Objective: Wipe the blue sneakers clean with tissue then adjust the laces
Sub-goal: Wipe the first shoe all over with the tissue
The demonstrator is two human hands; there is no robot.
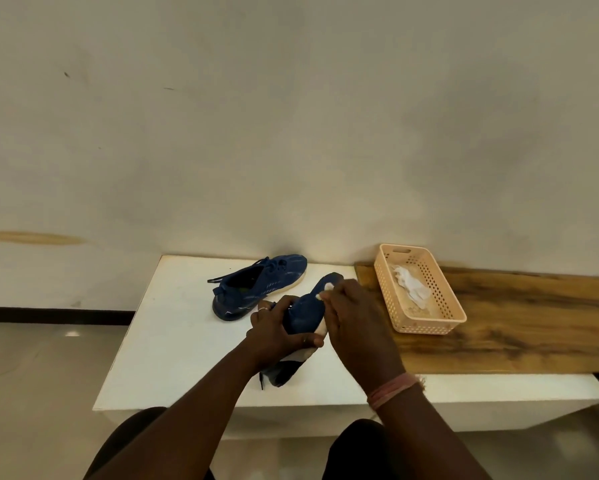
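Note:
One blue sneaker (305, 313) is lifted off the white table (173, 341), toe pointing away from me. My left hand (277, 330) grips it around the middle, thumb across the white sole edge. My right hand (353, 317) holds a small white tissue (327, 289) against the upper near the toe; most of the tissue is hidden under my fingers. The second blue sneaker (256, 285) lies on the table behind, laces loose, opening facing me.
A peach perforated basket (454, 306) with crumpled white tissues (410, 284) stands on the wooden board (533, 323) to the right. The wall rises just behind the table. My knees are below the table's front edge.

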